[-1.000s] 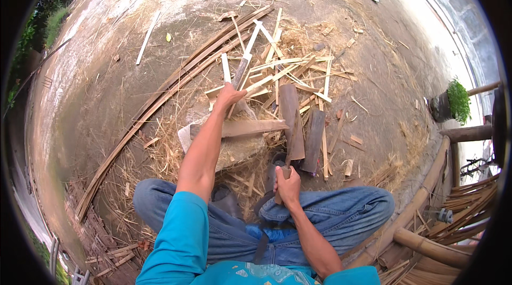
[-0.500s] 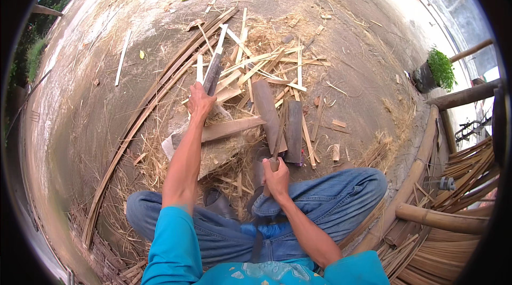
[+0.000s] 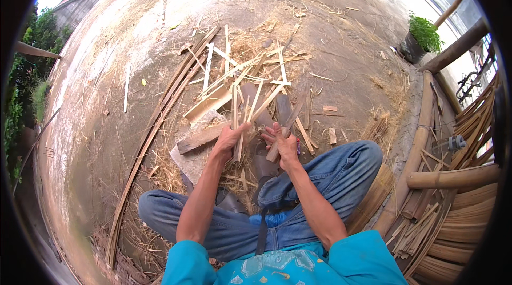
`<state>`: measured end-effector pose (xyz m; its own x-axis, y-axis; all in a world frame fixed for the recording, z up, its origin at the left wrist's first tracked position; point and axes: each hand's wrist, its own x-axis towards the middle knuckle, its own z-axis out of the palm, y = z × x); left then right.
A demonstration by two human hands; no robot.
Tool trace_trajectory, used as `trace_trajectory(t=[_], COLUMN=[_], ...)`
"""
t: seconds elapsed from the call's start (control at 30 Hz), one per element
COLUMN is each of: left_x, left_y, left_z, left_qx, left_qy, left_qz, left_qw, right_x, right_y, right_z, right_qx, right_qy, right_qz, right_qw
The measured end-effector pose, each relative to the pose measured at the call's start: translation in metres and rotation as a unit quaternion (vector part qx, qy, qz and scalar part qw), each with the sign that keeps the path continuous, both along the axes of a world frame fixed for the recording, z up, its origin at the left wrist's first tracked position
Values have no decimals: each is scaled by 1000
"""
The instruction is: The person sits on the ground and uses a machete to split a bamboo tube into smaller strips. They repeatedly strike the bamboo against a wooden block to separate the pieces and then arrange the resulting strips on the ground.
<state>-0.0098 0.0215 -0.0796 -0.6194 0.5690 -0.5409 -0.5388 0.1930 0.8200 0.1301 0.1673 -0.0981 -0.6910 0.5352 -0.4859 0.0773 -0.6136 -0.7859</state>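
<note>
The person sits cross-legged on the ground at the bottom centre of the frame, in blue jeans and a turquoise shirt, both forearms reaching up toward mid-frame.

Left hand [image 3: 230, 140]: closed around a thin pale bamboo strip [image 3: 235, 117] that stands nearly upright from the fist toward the upper middle of the frame. The strip's lower end passes behind the fingers.

Right hand [image 3: 282, 143]: gripping the wooden handle of a chopping knife [image 3: 285, 119]; the dark blade runs up and slightly right from the fist. The hands sit just beside each other at the centre of the frame — whether blade and strip touch cannot be told.

Surroundings:
- A flat stone block [image 3: 186, 157] lies just left of the left hand, with a short wooden board [image 3: 198, 138] resting across it.
- A heap of split bamboo pieces [image 3: 250, 74] spreads above the hands, in the upper middle of the frame.
- Long bamboo slats [image 3: 154, 130] curve from the upper centre down to the lower left.
- Thick bamboo poles [image 3: 421, 146] and bundled strips are stacked along the right edge.
- A potted green plant [image 3: 421, 37] stands in the upper right.
- Dry shavings and fibres litter the concrete ground [image 3: 96, 103] around the legs — densest near the block
</note>
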Motion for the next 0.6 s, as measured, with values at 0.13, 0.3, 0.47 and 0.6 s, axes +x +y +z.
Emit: trace_trajectory(t=[0.13, 0.3, 0.47, 0.6], left_x=[37, 61, 63, 48], left_y=[0, 4, 12, 25], left_z=[11, 8, 0, 15], left_qx=[-68, -141, -167, -96], left_qy=[108, 318, 379, 293], left_qz=[-138, -227, -247, -312], left_qw=[982, 910, 876, 899], right_x=[5, 8, 6, 0], right_y=[10, -2, 8, 27], right_z=[-9, -9, -20, -23], right_qx=[46, 51, 27, -34], right_qy=[-16, -7, -15, -18], right_qz=[34, 12, 24, 25], right_qw=[998, 999, 999, 999])
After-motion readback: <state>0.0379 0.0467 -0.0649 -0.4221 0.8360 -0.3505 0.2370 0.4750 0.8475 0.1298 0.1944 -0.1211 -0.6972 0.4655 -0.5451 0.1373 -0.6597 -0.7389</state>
